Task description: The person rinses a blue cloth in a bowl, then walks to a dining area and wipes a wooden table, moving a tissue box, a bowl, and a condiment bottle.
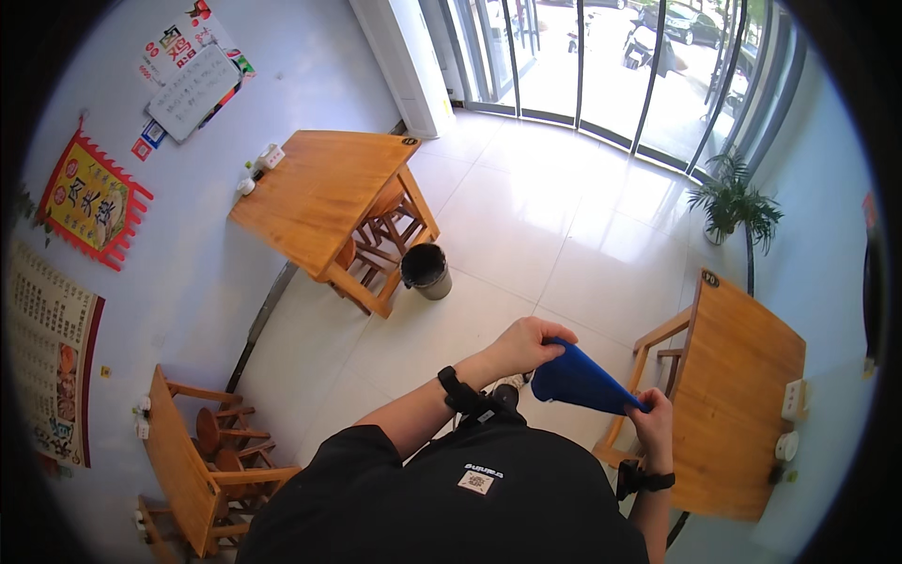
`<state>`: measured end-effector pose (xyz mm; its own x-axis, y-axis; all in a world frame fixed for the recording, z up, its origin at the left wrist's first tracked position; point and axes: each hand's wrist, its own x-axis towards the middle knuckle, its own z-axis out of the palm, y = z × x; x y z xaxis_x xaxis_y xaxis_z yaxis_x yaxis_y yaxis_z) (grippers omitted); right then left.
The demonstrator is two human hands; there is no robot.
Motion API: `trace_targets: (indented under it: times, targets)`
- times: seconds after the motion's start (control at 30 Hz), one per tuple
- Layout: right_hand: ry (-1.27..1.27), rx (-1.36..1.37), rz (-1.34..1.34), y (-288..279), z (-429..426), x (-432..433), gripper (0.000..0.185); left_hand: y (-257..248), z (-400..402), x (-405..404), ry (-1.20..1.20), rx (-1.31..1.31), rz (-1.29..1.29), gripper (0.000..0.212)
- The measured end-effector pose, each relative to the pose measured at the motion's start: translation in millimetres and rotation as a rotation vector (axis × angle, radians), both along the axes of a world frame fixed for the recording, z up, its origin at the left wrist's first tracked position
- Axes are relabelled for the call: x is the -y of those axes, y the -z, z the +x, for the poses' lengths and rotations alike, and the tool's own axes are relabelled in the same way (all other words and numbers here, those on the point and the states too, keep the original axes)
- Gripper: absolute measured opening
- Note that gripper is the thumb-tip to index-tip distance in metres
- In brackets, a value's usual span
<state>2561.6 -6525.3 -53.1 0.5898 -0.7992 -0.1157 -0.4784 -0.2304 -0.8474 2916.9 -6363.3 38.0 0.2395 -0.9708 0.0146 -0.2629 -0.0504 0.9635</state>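
Note:
A blue cloth, folded or drawn to a narrow shape, hangs between my two hands in front of my body. My left hand pinches its upper left corner between thumb and fingers. At the cloth's lower right tip, my right hand grips it, beside the near side of the wooden table on the right. Black bands with small devices are on both wrists. The cloth is off the tabletop, above the floor.
Wooden tables stand at right, upper left and lower left, with stools under the left ones. A lined trash bin stands by the upper-left table. A potted plant is near the glass doors.

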Motion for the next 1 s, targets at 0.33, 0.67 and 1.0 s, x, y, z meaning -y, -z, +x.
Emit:
trace_targets:
  times: [0.33, 0.67, 1.0]
  targets:
    - [0.169, 0.122, 0.016, 11.4, -38.2, 111.0, 0.018, 8.1, 10.2, 150.9, 0.150, 0.133, -0.048, 0.029]
    - [0.328, 0.115, 0.082, -15.7, -22.8, 137.8, 0.006, 26.1, 40.0, 224.9, 0.288, 0.177, -0.045, 0.022]
    - [0.513, 0.113, -0.071, -63.1, -3.3, 163.9, 0.006, -2.3, 41.2, 266.2, 0.356, 0.203, -0.042, 0.016]
